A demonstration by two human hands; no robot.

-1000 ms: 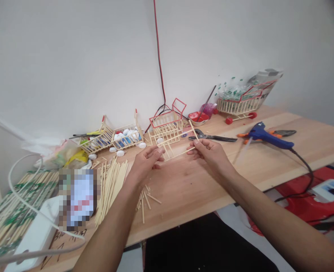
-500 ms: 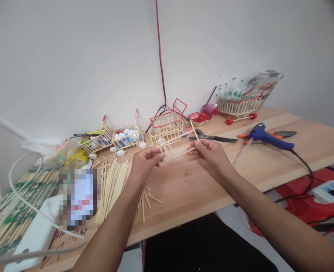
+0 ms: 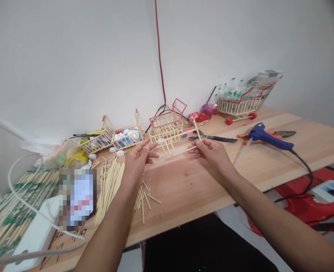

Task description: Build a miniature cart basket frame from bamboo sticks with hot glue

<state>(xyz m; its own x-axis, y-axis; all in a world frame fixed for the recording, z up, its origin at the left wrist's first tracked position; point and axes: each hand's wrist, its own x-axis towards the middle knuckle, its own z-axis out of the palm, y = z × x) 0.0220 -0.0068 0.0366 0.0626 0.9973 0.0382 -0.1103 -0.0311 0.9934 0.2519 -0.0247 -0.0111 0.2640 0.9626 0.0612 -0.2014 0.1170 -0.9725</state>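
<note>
The right hand [image 3: 212, 152] pinches the stick panel [image 3: 175, 142] by its right end, so it hangs level above the surface [image 3: 189, 189]; the left hand [image 3: 137, 160] hovers at the other end, fingers spread.

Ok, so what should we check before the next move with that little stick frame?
1. Right hand grips the stick frame: ok, it pinches the right end.
2. Left hand holds the frame: not ok, its fingers are spread open by the left end.
3. All rungs firmly stuck: cannot tell, too small.
4. Table under the frame: ok, bare wood there.
5. Glue gun handy: ok, it lies on the table to the right of the right hand.
6. Metal cutters away from fingers: not ok, they lie just behind the right hand.
</note>
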